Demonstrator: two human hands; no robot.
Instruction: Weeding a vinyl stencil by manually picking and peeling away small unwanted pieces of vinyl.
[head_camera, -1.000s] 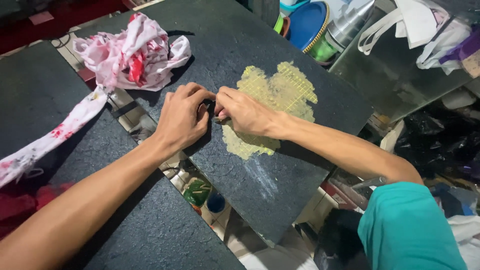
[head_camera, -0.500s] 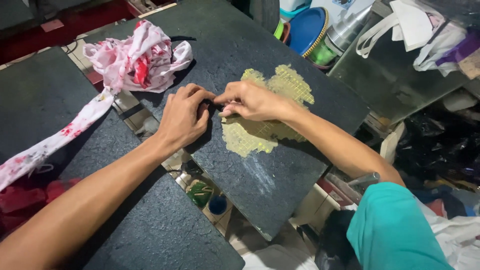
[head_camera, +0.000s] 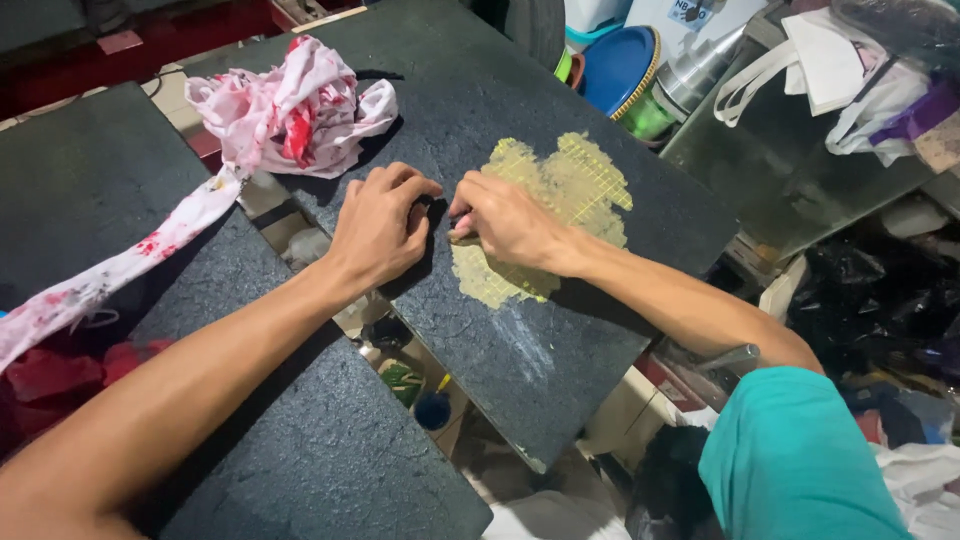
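Note:
A dark stone-like slab (head_camera: 520, 90) lies tilted before me, with a yellow, grid-textured patch (head_camera: 575, 185) stuck on its middle. My right hand (head_camera: 505, 220) rests on the left edge of that patch, fingertips pinched together at the rim; whether they grip anything is hidden. My left hand (head_camera: 380, 225) lies just beside it on the bare slab, knuckles up and fingers curled under, with a small dark gap between the two hands. Nothing shows inside the left fist.
A pink and white stained cloth (head_camera: 290, 105) is bunched at the slab's upper left, trailing a strip across a second dark slab (head_camera: 90, 190). A blue bowl (head_camera: 615, 65) and a metal vessel (head_camera: 700, 75) stand beyond. A white bag (head_camera: 810, 65) and clutter lie at right.
The hands were pressed together at the patch's edge; now they sit slightly apart. The left hand has drawn back a little to the left.

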